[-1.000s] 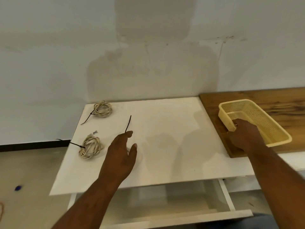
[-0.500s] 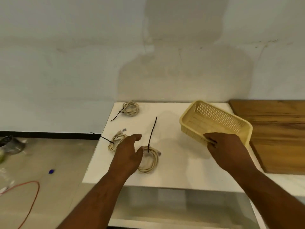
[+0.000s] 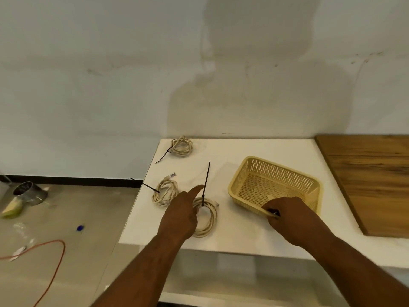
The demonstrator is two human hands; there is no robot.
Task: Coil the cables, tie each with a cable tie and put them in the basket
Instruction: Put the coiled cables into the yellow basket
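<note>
— Your hands?
— My left hand [image 3: 179,216] lies loosely open, forefinger out, over the near coil [image 3: 209,220], whose black cable tie [image 3: 207,180] stands upright. My right hand [image 3: 292,220] grips the basket [image 3: 276,167] by its near rim.
— And half a second ago?
— The basket was tilted in the air; now it sits flat on the white table [image 3: 243,235], beside the coil.

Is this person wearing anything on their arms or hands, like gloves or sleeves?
No. The left hand and right hand are bare, without gloves, and both forearms are uncovered: no sleeve, watch or bracelet shows in the frame.
</note>
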